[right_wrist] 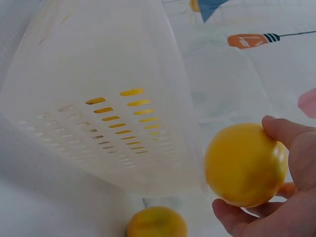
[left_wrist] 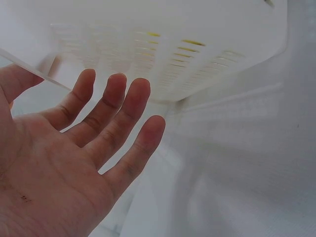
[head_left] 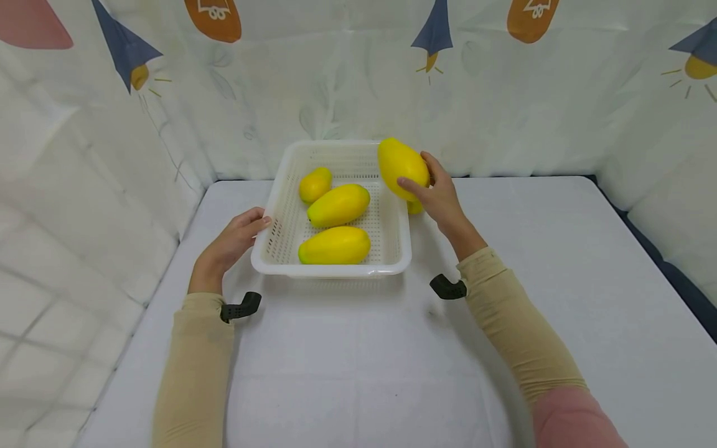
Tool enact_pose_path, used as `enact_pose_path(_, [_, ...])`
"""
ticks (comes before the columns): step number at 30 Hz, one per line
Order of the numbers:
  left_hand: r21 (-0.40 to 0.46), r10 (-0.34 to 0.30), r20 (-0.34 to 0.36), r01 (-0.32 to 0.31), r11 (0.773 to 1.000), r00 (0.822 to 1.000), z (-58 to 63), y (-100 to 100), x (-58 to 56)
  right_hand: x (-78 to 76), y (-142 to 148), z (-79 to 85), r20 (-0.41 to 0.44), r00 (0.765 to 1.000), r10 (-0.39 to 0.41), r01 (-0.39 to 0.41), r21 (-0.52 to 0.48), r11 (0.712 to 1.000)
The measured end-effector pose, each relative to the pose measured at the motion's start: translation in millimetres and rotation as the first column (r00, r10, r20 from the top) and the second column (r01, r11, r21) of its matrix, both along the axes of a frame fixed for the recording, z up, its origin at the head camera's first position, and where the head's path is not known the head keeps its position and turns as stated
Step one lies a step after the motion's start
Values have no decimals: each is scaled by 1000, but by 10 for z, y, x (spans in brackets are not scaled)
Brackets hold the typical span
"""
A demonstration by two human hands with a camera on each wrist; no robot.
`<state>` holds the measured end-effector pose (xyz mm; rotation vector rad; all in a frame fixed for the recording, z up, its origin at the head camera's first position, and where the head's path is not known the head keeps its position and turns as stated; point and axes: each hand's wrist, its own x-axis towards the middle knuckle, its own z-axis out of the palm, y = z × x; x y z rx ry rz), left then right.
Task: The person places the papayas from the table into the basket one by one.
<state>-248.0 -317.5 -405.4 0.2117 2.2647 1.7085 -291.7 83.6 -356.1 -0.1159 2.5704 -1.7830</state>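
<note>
A white plastic basket holds a small yellow mango and two longer mangoes with green tips. At the basket's left side, my left hand holds the rim, thumb over it. In the left wrist view its fingers spread along the outside of the slotted wall. My right hand grips a large yellow mango beside the basket's far right corner, thumb on one side and fingers round the other. Below it, another mango lies outside the basket, partly hidden in the head view.
The basket is on a table with a white cloth. A white curtain with printed rockets hangs behind the table's far edge and along the sides. Black wrist mounts stick out from both sleeves.
</note>
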Motion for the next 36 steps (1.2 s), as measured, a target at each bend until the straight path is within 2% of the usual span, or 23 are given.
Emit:
enact_pose_path(13, [-6, 0, -13, 0, 1000, 1000, 3, -7, 0, -79, -45, 0, 16, 1000, 5, -5, 22, 1000])
enact_pose_path(19, [-18, 21, -9, -21, 1000, 1000, -5, 3, -4, -89, -59, -2, 14, 1000, 7, -7, 26, 1000])
enact_pose_path(25, [-15, 16, -2, -16, 1000, 1000, -8, 0, -6, -118, -29, -49, 36, 999, -17, 16, 25, 1000])
enact_pose_path(30, [-3, 8, 3, -8, 1000, 1000, -2, -5, -4, -123, 10, -82, 21, 999, -28, 28, 13, 1000])
enact_pose_path(36, [0, 9, 5, -9, 1000, 1000, 5, -9, 0, -150, 69, -162, 10, 997, -80, 79, 16, 997])
